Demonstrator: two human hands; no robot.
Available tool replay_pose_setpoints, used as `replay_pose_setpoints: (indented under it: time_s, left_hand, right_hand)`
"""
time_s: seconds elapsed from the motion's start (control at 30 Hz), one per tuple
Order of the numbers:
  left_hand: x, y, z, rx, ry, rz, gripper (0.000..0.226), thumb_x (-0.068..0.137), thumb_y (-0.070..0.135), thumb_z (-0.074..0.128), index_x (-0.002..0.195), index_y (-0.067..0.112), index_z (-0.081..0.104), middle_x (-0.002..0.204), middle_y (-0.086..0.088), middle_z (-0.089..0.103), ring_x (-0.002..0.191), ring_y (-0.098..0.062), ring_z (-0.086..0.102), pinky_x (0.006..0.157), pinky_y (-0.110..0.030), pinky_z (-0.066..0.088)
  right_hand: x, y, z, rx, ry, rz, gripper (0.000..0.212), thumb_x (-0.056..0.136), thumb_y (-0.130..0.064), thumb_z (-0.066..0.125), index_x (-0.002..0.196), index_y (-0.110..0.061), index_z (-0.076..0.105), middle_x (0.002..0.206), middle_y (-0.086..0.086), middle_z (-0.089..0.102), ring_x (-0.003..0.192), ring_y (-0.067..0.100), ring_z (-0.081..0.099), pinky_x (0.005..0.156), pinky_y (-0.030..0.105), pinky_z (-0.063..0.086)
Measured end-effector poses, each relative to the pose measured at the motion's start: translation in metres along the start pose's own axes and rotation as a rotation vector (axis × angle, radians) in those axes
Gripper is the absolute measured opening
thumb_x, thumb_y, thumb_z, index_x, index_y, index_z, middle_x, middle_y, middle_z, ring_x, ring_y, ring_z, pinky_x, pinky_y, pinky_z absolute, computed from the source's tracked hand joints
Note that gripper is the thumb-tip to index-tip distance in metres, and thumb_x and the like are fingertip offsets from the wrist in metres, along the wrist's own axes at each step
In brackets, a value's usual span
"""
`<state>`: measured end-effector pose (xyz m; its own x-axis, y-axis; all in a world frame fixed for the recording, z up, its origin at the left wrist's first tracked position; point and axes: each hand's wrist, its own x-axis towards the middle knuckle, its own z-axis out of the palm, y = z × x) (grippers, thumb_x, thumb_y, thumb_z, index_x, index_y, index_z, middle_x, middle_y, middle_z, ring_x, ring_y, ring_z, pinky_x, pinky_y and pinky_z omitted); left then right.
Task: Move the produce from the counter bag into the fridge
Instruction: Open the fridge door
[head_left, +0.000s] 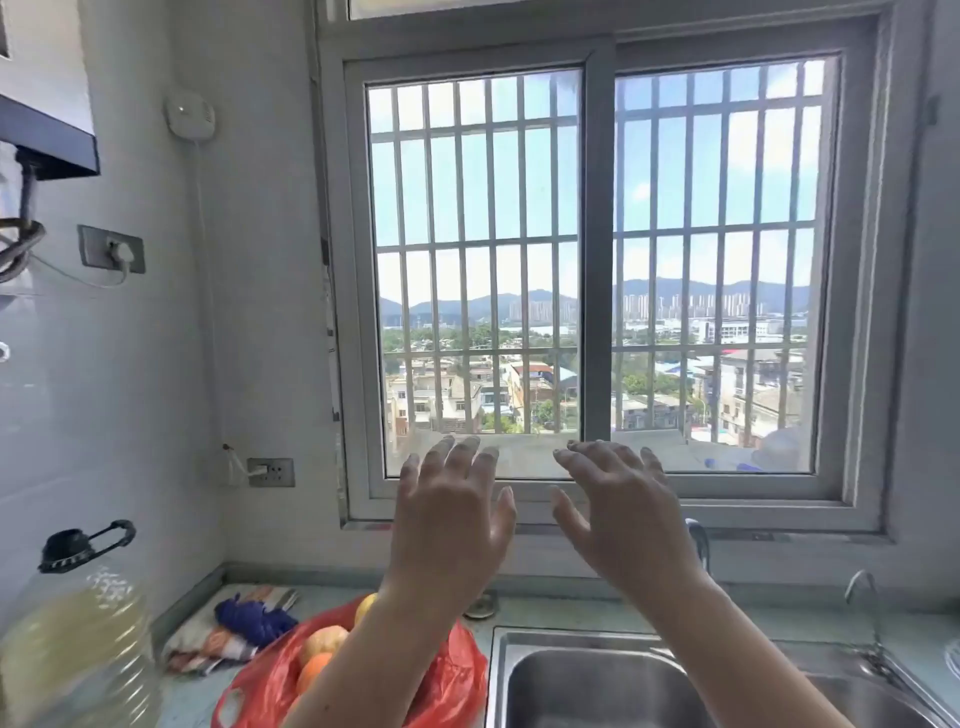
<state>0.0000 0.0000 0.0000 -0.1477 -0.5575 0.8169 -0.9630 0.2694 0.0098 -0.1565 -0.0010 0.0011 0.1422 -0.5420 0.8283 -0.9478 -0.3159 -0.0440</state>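
A red plastic bag (457, 670) lies open on the counter at the bottom centre, left of the sink. Inside it I see round orange and yellow fruit (322, 642), partly hidden by my left forearm. My left hand (449, 519) and my right hand (618, 512) are both raised in front of the window, well above the bag. The fingers of both are spread and straight, backs toward me, and they hold nothing. No fridge is in view.
A steel sink (623, 680) with two taps (865, 608) fills the bottom right. A large bottle of yellowish liquid (78, 639) stands at the bottom left. Folded cloths (239, 623) lie behind the bag. A barred window (597, 270) faces me, with wall sockets on the left.
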Motion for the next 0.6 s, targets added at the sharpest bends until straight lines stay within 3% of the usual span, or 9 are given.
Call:
replay_pose_setpoints:
  time_s: [0.17, 0.33, 0.6]
  left_hand:
    - [-0.006, 0.021, 0.016, -0.128, 0.015, 0.076, 0.044, 0.078, 0.038, 0.042, 0.104, 0.012, 0.066, 0.107, -0.006, 0.069, 0.103, -0.027, 0.063, 0.088, -0.049, 0.047]
    - [-0.029, 0.054, 0.037, -0.366, -0.005, 0.139, 0.044, 0.079, 0.036, 0.042, 0.104, 0.01, 0.065, 0.108, -0.008, 0.068, 0.103, -0.03, 0.062, 0.088, -0.051, 0.048]
    - [-0.082, 0.136, 0.049, -0.636, -0.129, 0.304, 0.042, 0.078, 0.034, 0.042, 0.104, 0.01, 0.066, 0.11, -0.007, 0.067, 0.106, -0.03, 0.06, 0.09, -0.051, 0.044]
  right_hand:
    - [-0.021, 0.014, -0.009, -0.075, 0.027, 0.042, 0.031, 0.069, -0.025, 0.077, 0.096, -0.011, 0.07, 0.095, 0.006, 0.071, 0.087, 0.025, 0.068, 0.084, 0.053, 0.047]
    - [-0.066, 0.029, -0.027, -0.165, 0.016, 0.135, 0.042, 0.079, -0.037, 0.042, 0.102, -0.014, 0.069, 0.103, 0.003, 0.07, 0.097, 0.024, 0.065, 0.088, 0.055, 0.044]
    - [-0.153, 0.051, -0.081, -0.348, -0.055, 0.381, 0.042, 0.08, -0.034, 0.043, 0.103, -0.011, 0.069, 0.107, 0.006, 0.069, 0.102, 0.028, 0.063, 0.091, 0.058, 0.044]
